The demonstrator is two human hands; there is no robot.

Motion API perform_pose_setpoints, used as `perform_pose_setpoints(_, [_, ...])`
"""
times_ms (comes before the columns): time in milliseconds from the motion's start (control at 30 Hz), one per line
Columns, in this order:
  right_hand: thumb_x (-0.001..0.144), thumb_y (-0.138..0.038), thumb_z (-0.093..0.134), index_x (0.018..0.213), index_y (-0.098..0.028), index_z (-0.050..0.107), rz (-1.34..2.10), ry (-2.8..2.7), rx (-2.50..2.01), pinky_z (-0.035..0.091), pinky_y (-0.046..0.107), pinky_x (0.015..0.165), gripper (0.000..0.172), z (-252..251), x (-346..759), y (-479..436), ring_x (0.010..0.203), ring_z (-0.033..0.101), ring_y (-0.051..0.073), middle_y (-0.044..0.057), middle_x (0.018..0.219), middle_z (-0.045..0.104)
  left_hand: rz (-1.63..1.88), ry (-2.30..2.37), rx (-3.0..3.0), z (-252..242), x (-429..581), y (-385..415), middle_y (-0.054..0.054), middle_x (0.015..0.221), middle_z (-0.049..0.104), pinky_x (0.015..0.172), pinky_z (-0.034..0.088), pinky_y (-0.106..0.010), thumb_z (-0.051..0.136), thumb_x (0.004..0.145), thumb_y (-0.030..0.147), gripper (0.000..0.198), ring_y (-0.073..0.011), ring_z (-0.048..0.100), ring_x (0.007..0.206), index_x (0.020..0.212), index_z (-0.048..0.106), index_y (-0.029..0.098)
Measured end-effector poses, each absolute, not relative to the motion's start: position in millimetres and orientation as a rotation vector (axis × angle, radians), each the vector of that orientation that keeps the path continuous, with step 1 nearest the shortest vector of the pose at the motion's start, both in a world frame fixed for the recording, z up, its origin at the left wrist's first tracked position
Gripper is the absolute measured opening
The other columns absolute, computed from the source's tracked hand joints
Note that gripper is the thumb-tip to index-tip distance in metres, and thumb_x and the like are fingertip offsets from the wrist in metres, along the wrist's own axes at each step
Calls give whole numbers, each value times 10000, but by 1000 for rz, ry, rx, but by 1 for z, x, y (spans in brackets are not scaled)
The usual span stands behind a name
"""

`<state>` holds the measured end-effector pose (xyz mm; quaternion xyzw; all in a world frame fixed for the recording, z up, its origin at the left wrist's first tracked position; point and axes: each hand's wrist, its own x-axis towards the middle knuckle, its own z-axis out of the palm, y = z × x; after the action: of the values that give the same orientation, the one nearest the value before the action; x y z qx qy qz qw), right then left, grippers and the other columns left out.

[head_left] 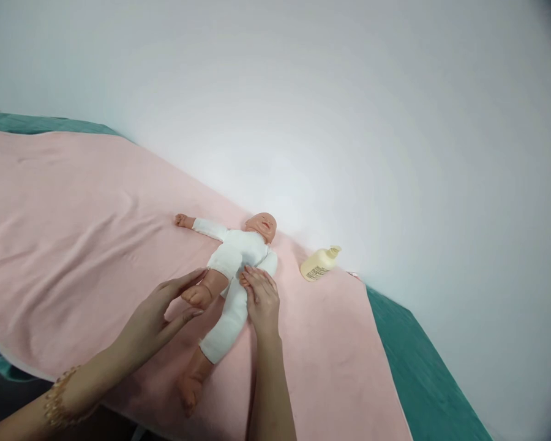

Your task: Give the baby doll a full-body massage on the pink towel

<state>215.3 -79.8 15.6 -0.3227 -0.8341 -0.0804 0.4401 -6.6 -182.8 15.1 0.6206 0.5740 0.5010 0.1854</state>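
A baby doll with a white cloth body lies face up on a pink cloth, its head toward the wall. One of its legs is bent up and the other stretches toward the near edge. My left hand is at the raised foot, thumb and fingers apart on either side of it. My right hand is over the doll's lower body, its fingers bent around the doll's small hand.
A pale yellow pump bottle leans on the pink cloth to the right of the doll, near the white wall. Green fabric shows beyond the pink cloth at the right.
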Motion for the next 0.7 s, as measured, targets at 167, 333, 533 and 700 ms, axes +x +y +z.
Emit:
perform_pose_setpoints(167, [954,-122,480,1159,-210,644,-199,-2057,-817,425,372,1063,277,15,217,-80,1144,638,146,45,1196,701,1404,1614,1691,20,-3,-189,-22,1278,637,930,536,-342,537,901,454,477,-245,619,1144,1344,500,281])
perform_pose_setpoints(333, [957,-144,476,1239,-217,595,-231,-1910,-872,436,394,1050,314,11,224,-81,1161,625,160,58,1209,694,1423,1585,1661,30,-5,-201,-15,1305,618,995,505,-382,534,911,479,478,-252,592,1184,1355,484,310])
perform_pose_setpoints(533, [964,-339,462,1302,-180,557,24,-1391,-1282,497,386,968,386,18,239,-88,1193,593,223,121,1296,628,1489,1513,1760,17,-23,-214,-28,1368,566,1044,478,-401,580,900,418,492,-256,532,1260,1368,466,314])
perform_pose_setpoints(700, [944,-433,449,1363,-212,503,120,-1056,-1465,508,400,935,477,24,260,-88,1166,608,260,117,1348,586,1484,1488,1816,-3,-40,-229,15,1325,608,1031,502,-357,569,893,337,429,-249,572,1219,1317,510,354])
